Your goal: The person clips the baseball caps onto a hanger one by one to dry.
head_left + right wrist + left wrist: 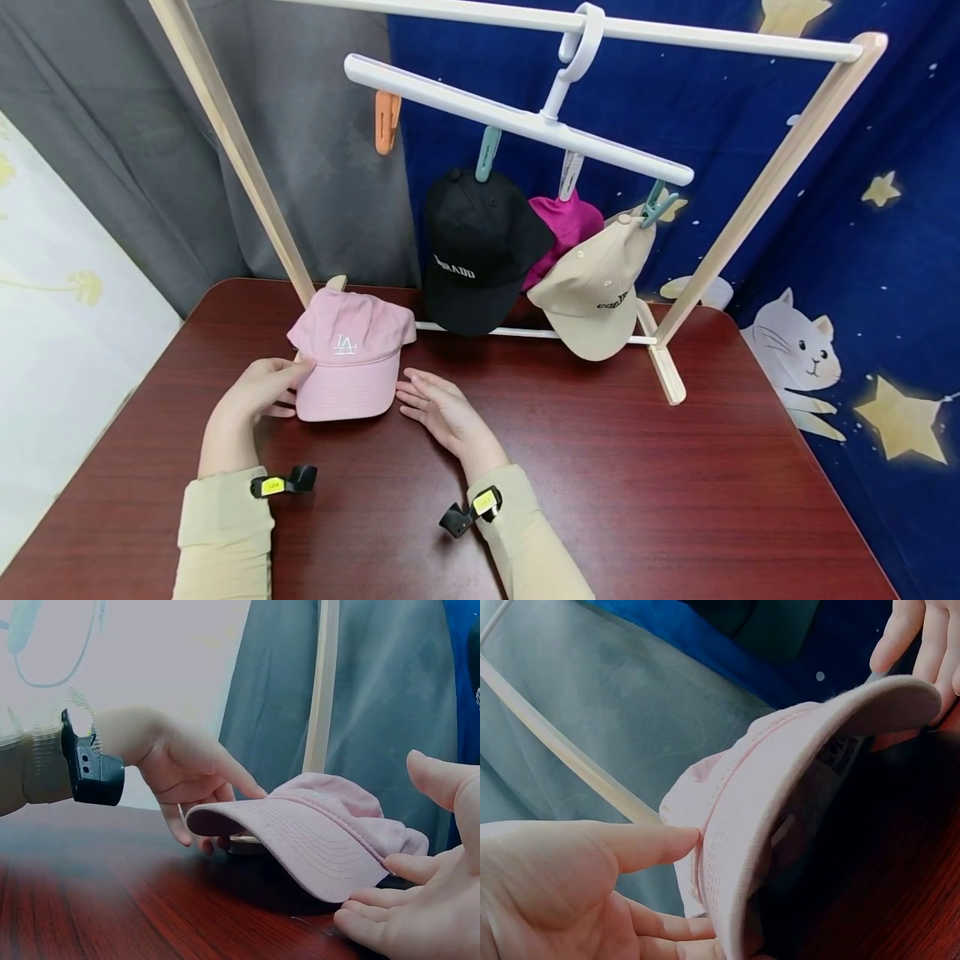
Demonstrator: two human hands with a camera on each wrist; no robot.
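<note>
A pink baseball cap (351,350) with white letters on its front lies on the table, brim toward me. At its left side is my left hand (258,390). The left thumb (660,844) touches the cap near the seam of the brim, and the other fingers reach low beside the brim's edge. On the opposite side my right hand (442,410) has its palm turned to the cap. Its fingers (375,896) are extended close to the brim's edge; whether they touch it I cannot tell.
A wooden rack (765,183) stands on the dark red table (600,467). From it hangs a tilted white hanger (517,121) with an orange clip (386,123). Other clips hold a black cap (480,250), a magenta cap (566,229) and a beige cap (596,283).
</note>
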